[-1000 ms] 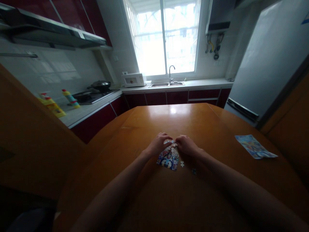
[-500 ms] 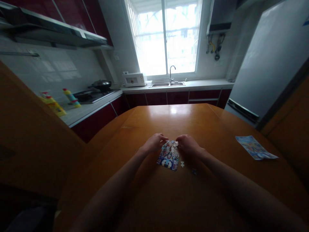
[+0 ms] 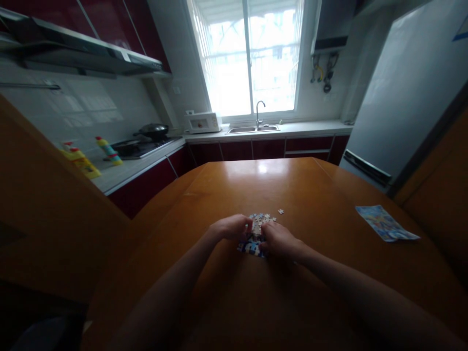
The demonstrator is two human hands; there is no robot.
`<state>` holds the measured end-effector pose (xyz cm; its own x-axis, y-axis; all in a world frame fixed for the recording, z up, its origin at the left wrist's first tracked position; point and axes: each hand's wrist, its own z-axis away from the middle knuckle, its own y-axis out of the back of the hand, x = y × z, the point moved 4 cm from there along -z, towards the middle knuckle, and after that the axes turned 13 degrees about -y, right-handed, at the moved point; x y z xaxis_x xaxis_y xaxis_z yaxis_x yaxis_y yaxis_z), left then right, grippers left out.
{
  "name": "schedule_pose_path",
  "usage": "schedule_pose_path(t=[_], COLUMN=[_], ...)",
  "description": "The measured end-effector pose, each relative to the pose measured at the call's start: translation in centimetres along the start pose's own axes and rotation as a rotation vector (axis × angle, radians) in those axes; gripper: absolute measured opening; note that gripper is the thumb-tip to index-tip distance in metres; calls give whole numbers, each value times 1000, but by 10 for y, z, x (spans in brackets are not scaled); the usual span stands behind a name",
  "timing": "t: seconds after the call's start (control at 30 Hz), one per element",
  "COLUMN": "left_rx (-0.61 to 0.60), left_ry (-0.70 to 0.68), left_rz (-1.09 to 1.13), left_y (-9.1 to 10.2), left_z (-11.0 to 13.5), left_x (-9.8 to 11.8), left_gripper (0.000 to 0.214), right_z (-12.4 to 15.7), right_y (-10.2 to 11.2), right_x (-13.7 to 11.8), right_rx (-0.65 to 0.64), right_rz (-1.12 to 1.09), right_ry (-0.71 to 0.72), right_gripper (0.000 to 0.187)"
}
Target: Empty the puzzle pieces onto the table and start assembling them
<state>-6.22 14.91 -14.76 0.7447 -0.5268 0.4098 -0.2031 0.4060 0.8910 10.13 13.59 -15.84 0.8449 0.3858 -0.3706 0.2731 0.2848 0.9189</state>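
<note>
A small jigsaw puzzle (image 3: 251,248) lies on the wooden table in front of me, its blue printed picture showing along the near edge. Pale, plain pieces (image 3: 257,225) cover its far part, apparently the backs of a section folded over. My left hand (image 3: 234,227) grips the puzzle's left side with bent fingers. On the opposite side, my right hand (image 3: 280,240) has its fingers closed on the puzzle and hides part of it. One loose puzzle piece (image 3: 281,211) rests just beyond the right hand.
A creased picture sheet (image 3: 385,223) lies at the right of the table (image 3: 204,195). Beyond the table are a sink (image 3: 243,130), a microwave (image 3: 203,123) and a stove with a pan (image 3: 153,130). Bottles (image 3: 108,150) stand on the left counter, and a fridge (image 3: 405,92) is at the right.
Both hands have come nearer to me along the puzzle's sides. Its far part now shows pale backs instead of the picture. A loose piece now lies beyond the right hand.
</note>
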Motion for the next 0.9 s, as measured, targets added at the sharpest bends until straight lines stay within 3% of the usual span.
schedule_pose_path(t=[0.1, 0.27, 0.4, 0.5, 0.6, 0.67, 0.8, 0.9], left_rx=[-17, -77, -160, -126, -159, -193, -153, -167], left_ry=[-23, -34, 35, 27, -53, -81, -44, -18], left_rz=[32, 116, 187, 127, 104, 116, 109, 111], left_y=[3, 9, 14, 19, 17, 15, 16, 16], left_z=[2, 10, 18, 20, 18, 17, 17, 18], left_x=[-3, -5, -6, -5, -1, 1, 1, 0], left_gripper=[3, 7, 19, 20, 23, 24, 22, 23], right_z=[-4, -6, -4, -4, -10, -16, -28, -35], right_y=[1, 4, 7, 8, 9, 9, -1, -9], right_x=[0, -2, -4, -5, -2, -2, -2, -1], right_rx=[-4, -70, -140, -160, -66, 42, 172, 196], right_rz=[-19, -55, -141, -150, -108, -102, -95, -86], right_ry=[39, 101, 200, 250, 176, 186, 256, 272], right_gripper=[9, 8, 22, 11, 24, 17, 22, 29])
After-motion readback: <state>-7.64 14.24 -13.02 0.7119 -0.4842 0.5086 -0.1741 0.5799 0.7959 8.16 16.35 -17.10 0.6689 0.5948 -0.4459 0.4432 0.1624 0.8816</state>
